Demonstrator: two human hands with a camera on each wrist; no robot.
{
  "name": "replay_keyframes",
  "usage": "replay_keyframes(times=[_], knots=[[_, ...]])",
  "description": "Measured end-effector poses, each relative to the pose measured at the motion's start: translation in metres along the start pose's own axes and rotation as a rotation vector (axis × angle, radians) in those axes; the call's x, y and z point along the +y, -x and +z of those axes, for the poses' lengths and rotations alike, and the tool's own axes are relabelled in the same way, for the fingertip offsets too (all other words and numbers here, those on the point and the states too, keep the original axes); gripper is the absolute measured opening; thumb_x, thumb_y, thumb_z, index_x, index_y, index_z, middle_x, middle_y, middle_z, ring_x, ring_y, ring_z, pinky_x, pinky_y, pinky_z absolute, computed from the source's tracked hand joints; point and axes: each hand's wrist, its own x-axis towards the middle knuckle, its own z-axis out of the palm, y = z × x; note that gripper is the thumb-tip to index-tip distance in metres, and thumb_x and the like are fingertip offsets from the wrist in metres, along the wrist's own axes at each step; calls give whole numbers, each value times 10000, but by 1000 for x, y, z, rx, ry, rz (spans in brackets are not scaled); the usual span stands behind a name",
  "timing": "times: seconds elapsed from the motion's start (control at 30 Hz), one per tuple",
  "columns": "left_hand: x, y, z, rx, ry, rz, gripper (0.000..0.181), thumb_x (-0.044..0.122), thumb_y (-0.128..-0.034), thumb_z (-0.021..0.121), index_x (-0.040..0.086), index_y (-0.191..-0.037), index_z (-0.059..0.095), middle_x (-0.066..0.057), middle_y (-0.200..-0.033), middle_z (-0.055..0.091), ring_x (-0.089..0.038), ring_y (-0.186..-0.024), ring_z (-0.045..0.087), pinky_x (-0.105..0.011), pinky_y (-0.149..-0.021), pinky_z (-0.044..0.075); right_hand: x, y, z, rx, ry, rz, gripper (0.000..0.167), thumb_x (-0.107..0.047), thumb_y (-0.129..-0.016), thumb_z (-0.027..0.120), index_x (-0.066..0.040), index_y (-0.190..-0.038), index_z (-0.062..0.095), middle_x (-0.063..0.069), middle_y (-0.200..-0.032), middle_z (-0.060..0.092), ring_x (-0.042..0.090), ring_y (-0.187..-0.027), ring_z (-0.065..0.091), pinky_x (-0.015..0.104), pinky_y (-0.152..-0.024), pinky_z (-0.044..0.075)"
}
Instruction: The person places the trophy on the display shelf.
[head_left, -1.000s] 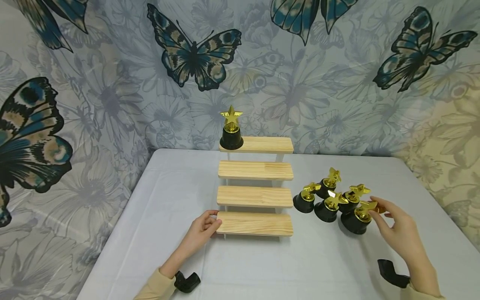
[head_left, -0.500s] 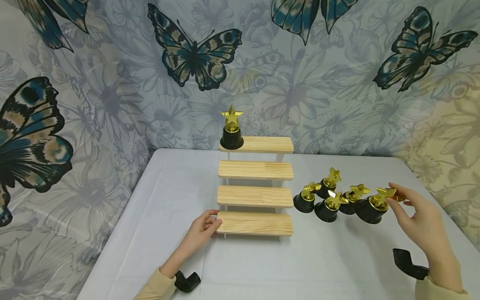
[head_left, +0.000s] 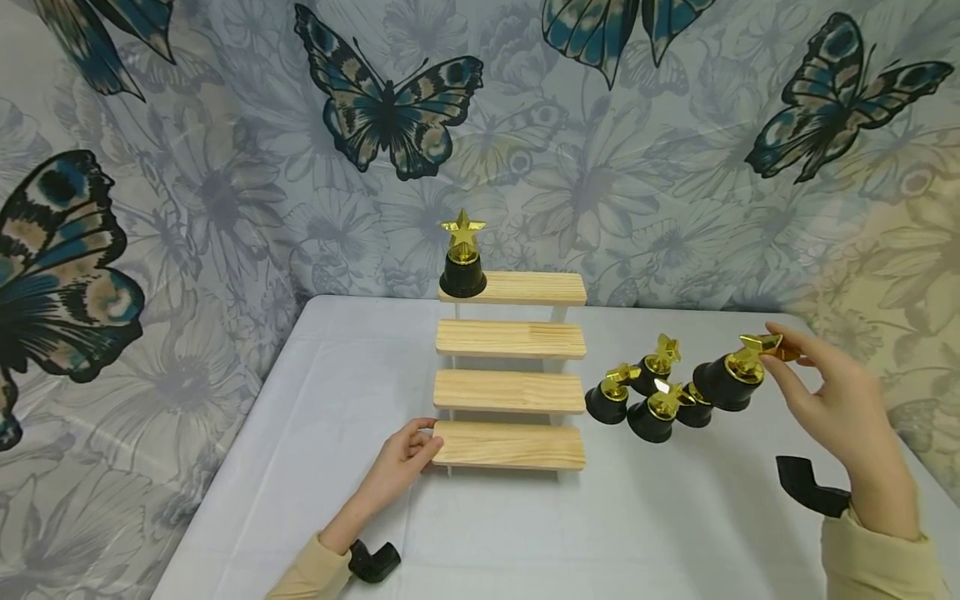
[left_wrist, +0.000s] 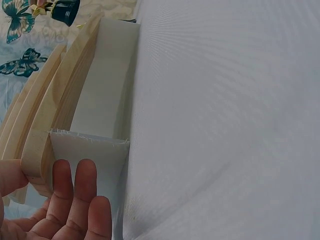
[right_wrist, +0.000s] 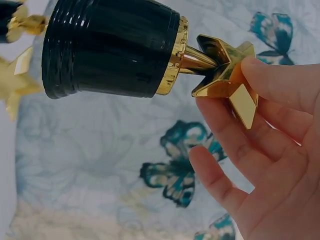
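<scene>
My right hand (head_left: 832, 392) pinches a star trophy (head_left: 726, 383) by its gold star, thumb on one side and fingers on the other. The black base of this trophy (right_wrist: 110, 47) is tilted and points left, raised off the table. At the left end of a stepped wooden display shelf (head_left: 510, 445), my left hand (head_left: 401, 458) grips the lowest board. In the left wrist view the thumb (left_wrist: 11, 177) lies against the board's end, while the other fingers bend beneath it. Another star trophy (head_left: 462, 258) stands upright on the top board's left end.
Several star trophies (head_left: 652, 419) stand grouped on the white-covered table (head_left: 525, 533), right of the shelf; the held one partly hides one of them. Butterfly-patterned cloth (head_left: 600, 200) hangs behind the table. Black curved pieces sit at both wrists.
My right hand has lifted the trophy from the group, first moving right and away, then higher and slightly left. The left hand stays on the shelf's lowest board.
</scene>
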Motion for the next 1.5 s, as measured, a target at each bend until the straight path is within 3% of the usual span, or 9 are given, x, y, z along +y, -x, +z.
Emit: replay_keyframes(times=[0.1,0.33,0.43,0.8,1.03,1.27,1.5], knots=[[0,1,-1,0,1,-3,340,70,-959,511,-121,-1233,445,-89,-786,597,-248,-619,532,-212,-565,415,-5,-10,2,-4,-2,-20,518,162,-719,692,19,-1207,593,-282,-953,463,-194,-879,404,41,-806,299],[-3,1,-2,0,1,-3,340,79,-959,514,-111,-1233,449,-92,-795,603,-243,-623,540,-221,-566,423,-14,-33,7,-9,-13,-86,528,166,-711,699,24,-1208,593,129,-909,634,-171,-901,417,67,-789,307],[-4,0,-1,-3,9,-5,343,85,-961,512,-108,-1236,448,-89,-797,604,-237,-630,543,-225,-571,426,-18,-42,9,-7,-17,-115,533,178,-701,702,35,-1202,593,189,-921,635,-172,-910,414,63,-798,311],[-3,-1,0,-4,11,1,329,72,-959,511,-109,-1228,453,-84,-784,597,-237,-617,531,-211,-562,412,-39,-72,19,-78,-40,-156,481,136,-765,675,24,-1223,578,182,-948,639,-122,-891,435,51,-822,323],[-3,-1,0,1,15,0,329,76,-959,514,-110,-1224,457,-80,-771,593,-238,-606,520,-208,-560,409,-49,-91,26,-93,-55,-214,476,130,-768,675,19,-1221,581,170,-968,643,-71,-888,457,128,-757,335],[-5,-1,0,-5,24,-4,338,86,-960,514,-104,-1233,450,-62,-773,590,-233,-611,520,-219,-569,418,-61,-106,39,-93,-98,-275,461,102,-782,677,-3,-1221,588,152,-956,650,219,-840,559,139,-809,362],[-4,0,-1,-16,24,-1,354,94,-965,507,-106,-1248,437,-67,-798,602,-261,-628,535,-286,-590,454,-75,-120,50,-89,-121,-305,452,100,-787,674,5,-1220,585,147,-975,651,230,-837,573,168,-752,369]])
